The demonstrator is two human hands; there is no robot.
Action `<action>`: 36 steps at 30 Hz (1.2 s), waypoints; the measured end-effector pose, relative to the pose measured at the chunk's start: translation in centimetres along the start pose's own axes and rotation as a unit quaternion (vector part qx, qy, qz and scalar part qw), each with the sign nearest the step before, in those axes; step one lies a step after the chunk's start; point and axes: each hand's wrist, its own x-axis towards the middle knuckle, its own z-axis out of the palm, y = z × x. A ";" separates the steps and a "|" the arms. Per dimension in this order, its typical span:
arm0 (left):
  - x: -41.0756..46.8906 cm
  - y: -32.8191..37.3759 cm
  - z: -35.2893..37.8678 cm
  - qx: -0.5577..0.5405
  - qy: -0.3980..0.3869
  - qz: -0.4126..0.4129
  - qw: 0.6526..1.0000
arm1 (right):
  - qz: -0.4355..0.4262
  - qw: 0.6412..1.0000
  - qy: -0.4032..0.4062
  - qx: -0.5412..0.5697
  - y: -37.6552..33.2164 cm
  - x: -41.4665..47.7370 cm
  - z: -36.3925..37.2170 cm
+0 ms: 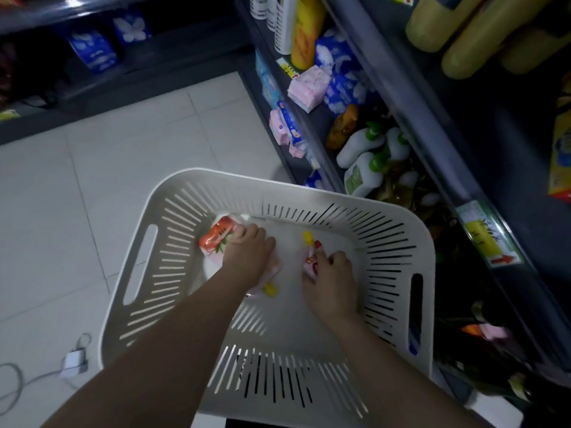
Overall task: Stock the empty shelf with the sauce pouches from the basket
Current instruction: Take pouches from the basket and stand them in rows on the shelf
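Note:
A white slotted basket [160, 208] stands on the floor below me, and both my arms reach into it. My left hand [247, 257] lies on a pile of red and white sauce pouches [216, 237] at the basket's far left, fingers curled over them; a yellow cap [271, 290] sticks out beneath my wrist. My right hand [332, 278] grips another pouch [310, 261] with a yellow cap [308, 237] near the middle of the basket floor. How many pouches lie under my hands is hidden.
A dark shelf unit [401, 88] runs along the right, holding blue and pink packs, white bottles with green caps [364, 162] and yellow bottles [463, 35]. A second shelf [92, 72] stands at the back left. A white charger and cable [74, 362] lie on the tiled floor.

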 end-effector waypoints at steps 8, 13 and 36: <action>-0.2 0.7 0.3 -0.047 -0.071 -0.076 0.993 | -0.038 0.997 0.068 -0.021 0.1 -0.1 -0.9; -0.5 1.7 1.2 -0.067 -0.009 0.001 0.998 | -0.050 0.993 0.109 -0.013 -0.2 0.3 -1.6; -15.1 1.3 -7.9 -0.506 0.242 -0.110 0.820 | -0.083 0.926 0.207 0.303 0.8 -10.2 -11.6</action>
